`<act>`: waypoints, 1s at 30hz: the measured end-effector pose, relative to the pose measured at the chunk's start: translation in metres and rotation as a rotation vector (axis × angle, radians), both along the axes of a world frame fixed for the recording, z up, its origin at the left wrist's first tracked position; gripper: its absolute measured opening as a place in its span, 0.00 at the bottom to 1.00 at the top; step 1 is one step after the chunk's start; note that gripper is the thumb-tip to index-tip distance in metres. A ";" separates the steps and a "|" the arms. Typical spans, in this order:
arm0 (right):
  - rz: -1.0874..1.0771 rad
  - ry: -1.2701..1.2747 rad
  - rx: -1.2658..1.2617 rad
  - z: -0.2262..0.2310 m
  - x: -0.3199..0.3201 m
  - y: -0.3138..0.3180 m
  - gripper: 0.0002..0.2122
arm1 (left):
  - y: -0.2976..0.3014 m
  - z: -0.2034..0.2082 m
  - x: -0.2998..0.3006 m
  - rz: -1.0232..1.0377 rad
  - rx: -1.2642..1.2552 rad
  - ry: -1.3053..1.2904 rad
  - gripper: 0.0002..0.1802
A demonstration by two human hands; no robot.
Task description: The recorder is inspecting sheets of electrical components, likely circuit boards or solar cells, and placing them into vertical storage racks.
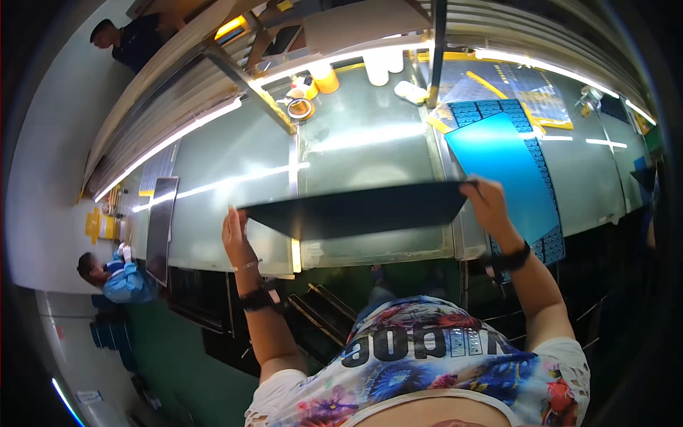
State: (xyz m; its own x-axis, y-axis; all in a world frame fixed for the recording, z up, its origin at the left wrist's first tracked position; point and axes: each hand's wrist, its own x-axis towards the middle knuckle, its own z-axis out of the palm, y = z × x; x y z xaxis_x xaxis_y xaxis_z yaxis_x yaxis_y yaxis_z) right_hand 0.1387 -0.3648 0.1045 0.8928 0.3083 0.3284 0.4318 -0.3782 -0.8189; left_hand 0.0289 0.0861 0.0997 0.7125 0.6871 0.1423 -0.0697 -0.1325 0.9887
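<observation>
A dark rectangular sheet (356,211) hangs tilted above the near part of the glass-topped table (370,160), seen at a shallow angle. My left hand (235,231) grips its left end, fingers closed at the corner. At the opposite end, my right hand (486,206) pinches the upper right corner. The right hand is slightly blurred. Dark bands circle both wrists. Just beyond my right hand lies a bright blue sheet (498,171), resting askew on a panel with a dark blue pattern (544,160).
Along the table's back stand white cylinders (376,67), an orange container (324,77) and a tape roll (300,109). A metal post (437,53) rises behind. Another dark panel (163,228) lies at left, near a person in blue (128,277). Frames (320,309) lean below the table.
</observation>
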 end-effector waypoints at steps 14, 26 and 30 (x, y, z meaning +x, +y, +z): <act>-0.628 0.413 -0.935 -0.171 -0.048 -0.156 0.32 | -0.152 -0.158 0.016 -0.560 1.065 1.100 0.58; -1.132 0.267 -0.424 -0.171 -0.140 -0.261 0.14 | -0.233 -0.146 0.062 -1.076 0.586 0.702 0.25; -1.122 0.114 -0.339 -0.196 -0.130 -0.317 0.15 | -0.343 -0.134 0.045 -1.377 -0.773 1.191 0.32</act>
